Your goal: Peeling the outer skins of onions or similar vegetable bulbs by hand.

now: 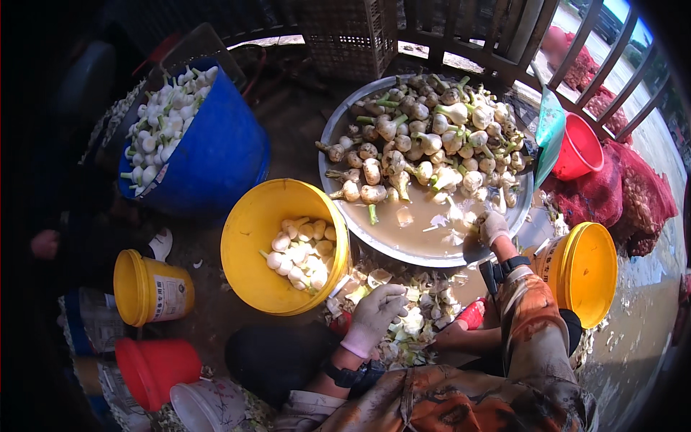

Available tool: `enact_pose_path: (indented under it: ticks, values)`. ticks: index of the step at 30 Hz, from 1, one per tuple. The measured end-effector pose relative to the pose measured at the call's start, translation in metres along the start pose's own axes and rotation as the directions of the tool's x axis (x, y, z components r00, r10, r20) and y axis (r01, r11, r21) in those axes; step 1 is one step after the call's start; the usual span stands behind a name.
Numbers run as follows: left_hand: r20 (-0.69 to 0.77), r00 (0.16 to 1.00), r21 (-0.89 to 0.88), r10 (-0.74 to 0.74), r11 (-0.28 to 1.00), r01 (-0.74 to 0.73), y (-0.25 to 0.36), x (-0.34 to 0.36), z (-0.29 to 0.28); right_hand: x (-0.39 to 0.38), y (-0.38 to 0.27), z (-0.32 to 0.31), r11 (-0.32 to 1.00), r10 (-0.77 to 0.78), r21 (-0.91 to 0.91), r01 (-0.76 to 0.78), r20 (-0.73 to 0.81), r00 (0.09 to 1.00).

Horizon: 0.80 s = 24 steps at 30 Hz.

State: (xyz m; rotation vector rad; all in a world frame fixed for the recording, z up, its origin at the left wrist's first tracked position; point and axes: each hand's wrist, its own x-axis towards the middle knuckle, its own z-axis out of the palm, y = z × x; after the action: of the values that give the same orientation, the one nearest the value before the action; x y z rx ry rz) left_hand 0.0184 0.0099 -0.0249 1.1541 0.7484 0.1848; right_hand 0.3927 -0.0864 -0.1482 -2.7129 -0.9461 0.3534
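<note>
My left hand (pixel 376 315), in a pale glove, is held above a heap of garlic peelings (pixel 410 327), its fingers curled inward; what they hold, if anything, is hidden. My right hand (pixel 494 229), also gloved, is at the near right rim of a wide metal basin (pixel 425 258). Its fingers are bent down toward the muddy water, and I cannot make out what is in them. Unpeeled garlic bulbs (pixel 432 137) with cut green stems are piled in the basin. Peeled white garlic bulbs (pixel 299 263) lie in the yellow bucket (pixel 248 216) to the left.
A tilted blue tub (pixel 223 144) full of white garlic stands at the far left. Yellow buckets (pixel 155 288) (pixel 594 273), a red bucket (pixel 155 371) and a white bucket (pixel 209 403) surround me. Red mesh sacks (pixel 633 194) and a wooden fence (pixel 497 57) border the right and back.
</note>
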Motion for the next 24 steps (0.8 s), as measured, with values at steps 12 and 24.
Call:
enact_pose_path:
  ticks: [12, 24]
  values:
    - [0.027, 0.985, 0.413, 0.171, 0.895, -0.167, 0.001, -0.015, 0.011, -0.026, -0.079, 0.016, 0.903, -0.352, -0.150, 0.402, 0.276, 0.895]
    - [-0.084, 0.985, 0.247, 0.150, 0.961, -0.125, -0.022, 0.003, 0.001, -0.113, -0.121, -0.072, 0.352, -0.360, 0.813, -0.464, 0.575, 0.735]
